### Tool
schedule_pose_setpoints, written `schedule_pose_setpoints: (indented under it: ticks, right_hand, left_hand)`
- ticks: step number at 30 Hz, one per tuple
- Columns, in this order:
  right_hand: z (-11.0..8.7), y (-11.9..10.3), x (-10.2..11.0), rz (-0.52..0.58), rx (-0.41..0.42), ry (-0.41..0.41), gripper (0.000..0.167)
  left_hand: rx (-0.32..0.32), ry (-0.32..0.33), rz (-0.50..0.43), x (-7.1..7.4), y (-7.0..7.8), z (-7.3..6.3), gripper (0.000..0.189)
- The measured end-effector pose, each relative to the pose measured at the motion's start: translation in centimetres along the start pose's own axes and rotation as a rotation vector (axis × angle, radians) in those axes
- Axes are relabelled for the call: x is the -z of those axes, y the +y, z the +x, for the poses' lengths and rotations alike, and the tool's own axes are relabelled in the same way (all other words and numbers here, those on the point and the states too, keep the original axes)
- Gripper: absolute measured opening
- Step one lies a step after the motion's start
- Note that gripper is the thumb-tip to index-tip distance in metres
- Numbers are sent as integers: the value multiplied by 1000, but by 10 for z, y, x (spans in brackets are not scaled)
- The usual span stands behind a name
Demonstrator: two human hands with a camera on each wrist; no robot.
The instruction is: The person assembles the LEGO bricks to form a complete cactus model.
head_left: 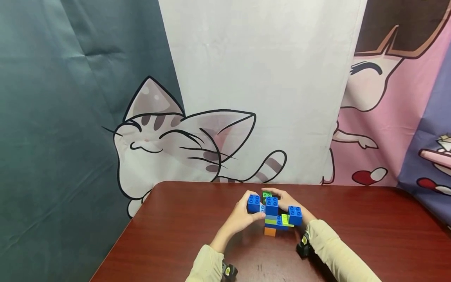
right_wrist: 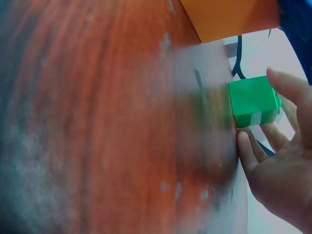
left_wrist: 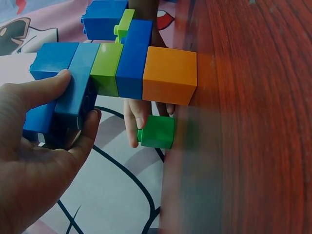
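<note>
The left hand (head_left: 242,215) holds a built cluster of toy bricks, its thumb and fingers gripping the light blue brick (left_wrist: 80,78). Dark blue bricks (head_left: 271,205), lime bricks (left_wrist: 106,68) and an orange brick (left_wrist: 168,75) at the bottom belong to this cluster. Behind it, at the green brick (right_wrist: 253,101), is the right hand (right_wrist: 285,170). Its thumb touches the upper part of that brick, with fingers around the far side. Studs up, the green brick appears to stand on the table. In the head view the cluster partly covers the right hand (head_left: 283,201).
A reddish-brown wooden table (head_left: 183,227) lies beneath both hands. Its far edge meets a printed cloth backdrop (head_left: 275,78) with a cartoon cat. Black wrist cameras (head_left: 230,271) are worn on both forearms, below cream sleeves (head_left: 338,246).
</note>
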State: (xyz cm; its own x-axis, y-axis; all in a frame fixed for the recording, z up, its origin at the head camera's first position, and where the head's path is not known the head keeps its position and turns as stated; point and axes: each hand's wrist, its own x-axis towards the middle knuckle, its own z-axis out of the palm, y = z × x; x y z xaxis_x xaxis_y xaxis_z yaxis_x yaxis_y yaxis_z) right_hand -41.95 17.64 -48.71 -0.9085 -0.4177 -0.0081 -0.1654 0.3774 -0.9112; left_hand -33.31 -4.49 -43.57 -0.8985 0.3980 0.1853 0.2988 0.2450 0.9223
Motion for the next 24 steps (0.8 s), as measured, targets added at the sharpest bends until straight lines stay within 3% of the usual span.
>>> schedule_pose_setpoints:
  ticks: [9, 14, 19, 24]
  right_hand:
    - [-1, 5, 5, 16, 62, -13, 48]
    - [-12, -12, 5, -32, 106, 0, 46]
    - [-28, -38, 1, -130, 188, 75, 39]
    - [-30, -38, 2, -133, 192, 112, 36]
  left_hand:
    - [0, -7, -10, 0, 4, -1, 50]
    - [-9, -4, -12, 0, 4, -1, 49]
    - [-10, -1, -13, 1, 4, -1, 48]
    - [-12, 6, -13, 2, 2, -1, 48]
